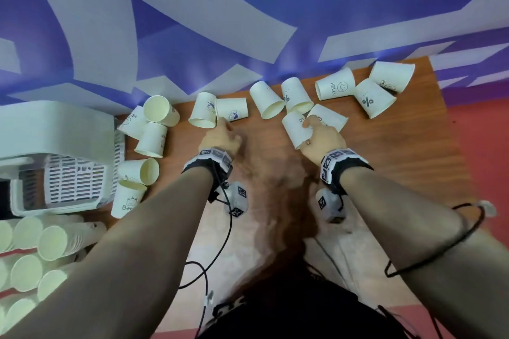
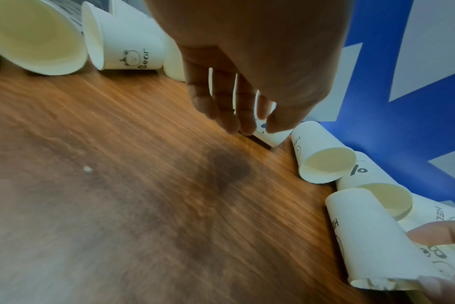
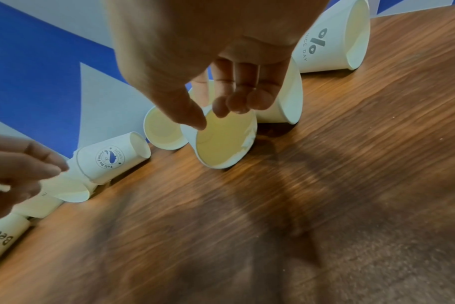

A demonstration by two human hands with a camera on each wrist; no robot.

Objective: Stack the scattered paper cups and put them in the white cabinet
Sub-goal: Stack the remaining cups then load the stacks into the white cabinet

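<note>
**Both hands reach into a row of tipped paper cups**

White paper cups with pale cream insides lie scattered on their sides along the far edge of a brown wood-grain table [image 1: 385, 162], most of them touching a neighbour. Small dark prints mark them: a round whale badge, a percent sign with "NICE DAY", "HELLO" with a smiley, and "Bear".

The right hand [image 1: 321, 136] is clamped on one white paper cup lying on its side [image 1: 296, 129], mouth towards the person. In the right wrist view the thumb [image 3: 187, 115] presses one side of the rim and the curled fingertips [image 3: 237, 102] the other, with the cup's [image 3: 225, 142] lower rim on the wood. More cups lie just behind it.

The left hand [image 1: 220, 139] reaches to the white whale-badge cup [image 1: 231, 109], which lies against another badge cup [image 1: 203, 110]. In the left wrist view its fingers [image 2: 221, 102] hang down, slightly apart, tips near the cup's [image 2: 271, 136] wall; whether they have closed on it cannot be told.

At the left stands a white plastic slatted cabinet [image 1: 74, 181], with five cups beside it. Stacked cup columns [image 1: 52, 242] lie below it.
</note>
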